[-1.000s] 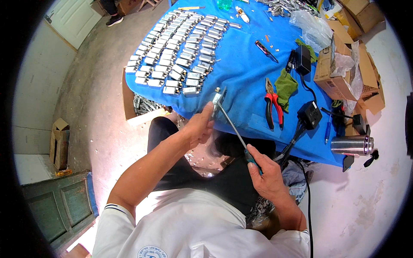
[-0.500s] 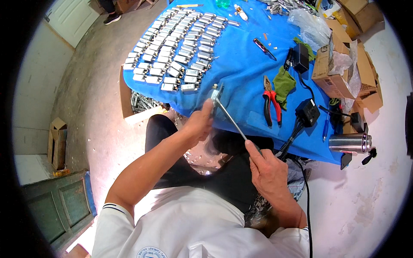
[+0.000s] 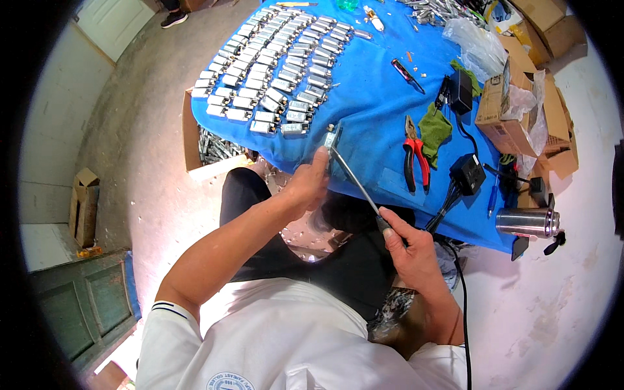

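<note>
My left hand (image 3: 307,185) is closed on a small silver metal block (image 3: 330,139), its index finger stretched along it at the table's near edge. A brass-coloured bit shows at the block's far end. In my right hand (image 3: 409,250) is a tool with a thin steel shaft (image 3: 357,179) and a dark grip. The tool's far end meets the block or lies right beside it; a dark narrow piece there is too small to make out. Many similar silver blocks (image 3: 257,75) lie in slanting rows on the blue cloth (image 3: 364,91), beyond my left hand.
To the right lie red-handled pliers (image 3: 416,156), a green rag (image 3: 434,133), black power adapters (image 3: 467,174) with cables and a steel flask (image 3: 528,221). Open cardboard boxes (image 3: 504,123) stand beyond them. A box of metal parts (image 3: 214,146) sits below the table's left edge.
The view has shifted slightly. My right hand has turned, its thumb now lying along the grip. The tool's far end stays by the block in my left hand.
</note>
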A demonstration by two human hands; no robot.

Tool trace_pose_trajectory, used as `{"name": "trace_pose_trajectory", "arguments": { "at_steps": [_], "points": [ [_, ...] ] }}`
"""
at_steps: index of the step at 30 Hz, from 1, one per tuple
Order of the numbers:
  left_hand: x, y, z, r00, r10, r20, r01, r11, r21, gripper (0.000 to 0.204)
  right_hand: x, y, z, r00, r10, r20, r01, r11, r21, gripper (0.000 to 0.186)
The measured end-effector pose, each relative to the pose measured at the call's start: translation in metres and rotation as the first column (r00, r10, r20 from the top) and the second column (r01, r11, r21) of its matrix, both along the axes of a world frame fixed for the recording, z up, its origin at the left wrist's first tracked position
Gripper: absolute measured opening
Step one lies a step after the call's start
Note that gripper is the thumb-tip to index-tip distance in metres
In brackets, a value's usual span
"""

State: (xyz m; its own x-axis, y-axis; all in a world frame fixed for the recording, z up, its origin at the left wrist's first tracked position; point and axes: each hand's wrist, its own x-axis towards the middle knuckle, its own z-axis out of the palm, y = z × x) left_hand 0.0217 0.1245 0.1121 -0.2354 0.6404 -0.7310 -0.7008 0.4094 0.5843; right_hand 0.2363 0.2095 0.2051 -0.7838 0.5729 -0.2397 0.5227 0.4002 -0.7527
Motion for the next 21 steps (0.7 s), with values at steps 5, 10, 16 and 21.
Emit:
{"name": "trace_pose_trajectory", "arguments": {
  "at_steps": [5,10,16,21],
  "points": [
    [0.0,0.001,0.006,1.0,-0.007,0.003,0.007,1.0,-0.024,0.063,0.003,0.006,-0.006,0.998,-0.064,0.003,0.064,0.987,-0.149,0.036],
    [-0.001,0.001,0.001,1.0,-0.005,-0.005,0.005,1.0,-0.028,0.063,0.005,-0.006,-0.018,0.996,0.089,0.022,-0.091,0.934,0.344,0.041],
    [-0.002,0.0,0.001,1.0,-0.007,-0.005,0.007,1.0,-0.013,0.063,0.01,-0.008,-0.033,0.985,0.168,0.037,-0.162,0.834,0.528,0.049],
    [-0.001,0.001,0.001,1.0,-0.005,-0.012,0.005,0.999,-0.038,0.063,0.007,-0.004,-0.032,0.992,0.105,-0.071,-0.079,0.95,0.304,0.042]
  ]
}}
